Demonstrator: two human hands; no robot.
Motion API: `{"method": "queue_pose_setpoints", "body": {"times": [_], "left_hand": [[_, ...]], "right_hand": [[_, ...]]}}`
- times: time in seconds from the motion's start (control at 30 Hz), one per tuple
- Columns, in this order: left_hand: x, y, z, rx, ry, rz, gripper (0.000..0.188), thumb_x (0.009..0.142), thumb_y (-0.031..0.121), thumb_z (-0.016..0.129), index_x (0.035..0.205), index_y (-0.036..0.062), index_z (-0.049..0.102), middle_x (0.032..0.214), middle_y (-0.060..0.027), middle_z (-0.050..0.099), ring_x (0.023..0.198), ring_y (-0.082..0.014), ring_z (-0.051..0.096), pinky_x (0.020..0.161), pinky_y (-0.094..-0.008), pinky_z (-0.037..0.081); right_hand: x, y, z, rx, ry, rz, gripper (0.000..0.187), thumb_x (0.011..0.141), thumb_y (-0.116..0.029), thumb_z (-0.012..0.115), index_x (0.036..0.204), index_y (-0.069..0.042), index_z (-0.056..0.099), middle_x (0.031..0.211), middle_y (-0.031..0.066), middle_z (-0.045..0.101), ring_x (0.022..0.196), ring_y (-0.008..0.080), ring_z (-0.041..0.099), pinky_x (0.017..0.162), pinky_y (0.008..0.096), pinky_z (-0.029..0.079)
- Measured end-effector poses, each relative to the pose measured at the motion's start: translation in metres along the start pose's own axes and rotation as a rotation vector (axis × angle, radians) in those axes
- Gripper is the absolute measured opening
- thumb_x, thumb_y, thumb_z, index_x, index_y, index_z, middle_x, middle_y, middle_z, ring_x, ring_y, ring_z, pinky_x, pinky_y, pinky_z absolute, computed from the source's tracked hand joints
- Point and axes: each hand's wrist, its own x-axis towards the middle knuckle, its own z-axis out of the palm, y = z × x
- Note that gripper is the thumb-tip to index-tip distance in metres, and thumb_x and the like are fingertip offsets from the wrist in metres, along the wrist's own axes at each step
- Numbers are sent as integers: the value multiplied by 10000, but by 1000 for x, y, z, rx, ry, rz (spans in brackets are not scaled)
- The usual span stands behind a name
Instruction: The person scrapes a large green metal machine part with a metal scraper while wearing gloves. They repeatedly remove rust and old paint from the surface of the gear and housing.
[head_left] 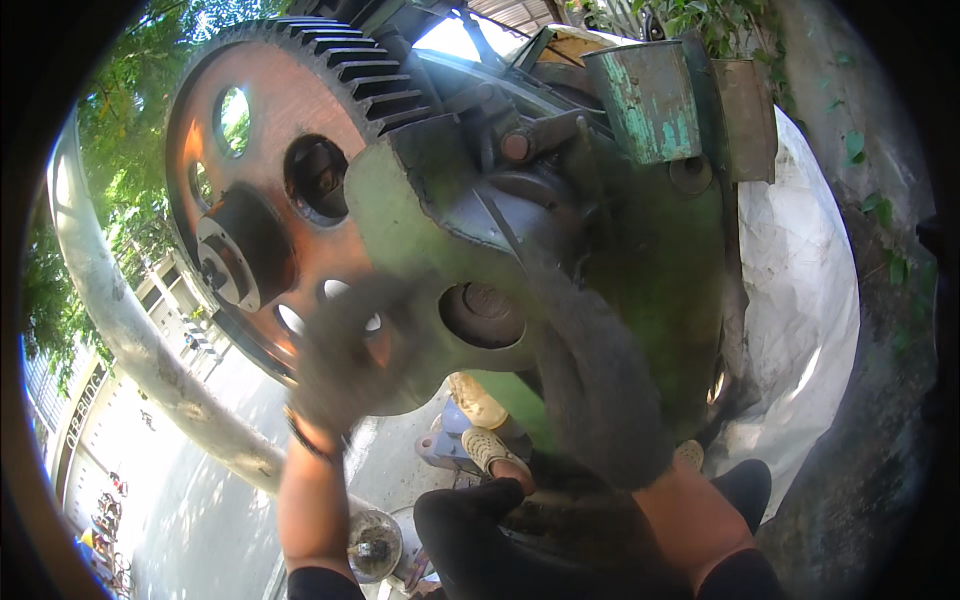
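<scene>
A large green machine (640, 300) fills the middle, with a big orange-brown gear wheel (270, 110) on its left side. My left hand (350, 350), in a dark glove, is smeared by motion in front of the wheel's lower right and the rounded green casing (400, 220). Its fingers cannot be made out. My right hand (600, 380), also gloved and blurred, is raised before the machine's front. A thin dark rod (498, 222) runs up and left from its fingers toward a greyish curved part (490, 215); its kind is unclear.
A worn green metal box (645, 100) stands at the upper right, beside white sheeting (790, 300). A thick pale pipe (130, 330) curves down the left, with paved ground (190, 500) beyond. My dark-clothed legs and beige shoe (485, 450) are below the machine.
</scene>
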Motion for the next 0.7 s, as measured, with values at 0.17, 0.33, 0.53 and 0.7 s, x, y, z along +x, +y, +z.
{"method": "queue_pose_setpoints", "body": {"times": [0.17, 0.33, 0.53, 0.7], "left_hand": [[74, -86, 21, -46, 478, -236, 295, 1057, 233, 575, 1163, 24, 753, 1008, -127, 756, 902, -218, 692, 841, -348, 527], [80, -96, 76, -1, 601, -37, 317, 1076, 246, 548, 1081, 38, 787, 1031, -108, 769, 967, -205, 686, 901, -338, 505], [76, -92, 79, -156, 602, -194, 408, 1084, 249, 455, 1060, 35, 801, 1002, -112, 754, 938, -230, 660, 918, -374, 498], [80, -91, 74, 68, 584, -105, 413, 1066, 223, 435, 1048, 28, 798, 1010, -138, 746, 1016, -275, 654, 960, -400, 479]], "right_hand": [[29, -6, 71, -347, 72, -45, 456, 989, -37, 609, 1444, -16, 573, 1250, 248, 674, 1114, 374, 668, 969, 438, 520], [30, -12, 80, 4, 101, 173, 501, 968, -27, 620, 1463, -6, 552, 1127, 258, 683, 1006, 383, 674, 929, 450, 522], [52, -18, 77, 146, 202, 122, 512, 971, -27, 604, 1476, 4, 531, 1055, 255, 679, 964, 388, 671, 893, 469, 518], [53, -19, 79, 68, 182, 135, 529, 967, -28, 594, 1490, -1, 517, 1040, 250, 681, 952, 396, 666, 878, 478, 516]]}}
